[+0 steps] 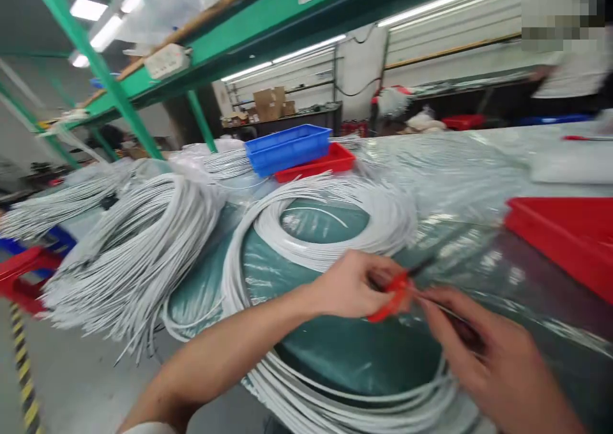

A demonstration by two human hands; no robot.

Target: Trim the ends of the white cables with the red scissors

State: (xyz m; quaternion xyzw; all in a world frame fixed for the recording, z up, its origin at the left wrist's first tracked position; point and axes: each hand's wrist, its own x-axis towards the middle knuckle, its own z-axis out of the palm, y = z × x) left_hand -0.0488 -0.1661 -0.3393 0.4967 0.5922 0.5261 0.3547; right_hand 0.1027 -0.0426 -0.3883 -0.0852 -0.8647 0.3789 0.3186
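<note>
In the head view, my left hand [354, 287] is closed around what look like orange-handled scissors [395, 297]. Their dark tip points right and is blurred. Just to the right, my right hand [483, 344] pinches a thin white cable [443, 307], which runs up to the orange handles; whether the tool touches it I cannot tell. Below both hands, a loose coil of white cables [345, 399] curves round the near edge of the green table mat [345, 351]. Behind my left hand lies a second round coil of white cables [387, 220].
A thick bundle of white cables [138, 249] hangs over the table's left edge. A blue bin [287, 150] rests on a red tray [340, 159] at the back. At right stands a red bin [565, 236]. A green shelf frame [249, 35] crosses overhead. A person [579, 70] stands far right.
</note>
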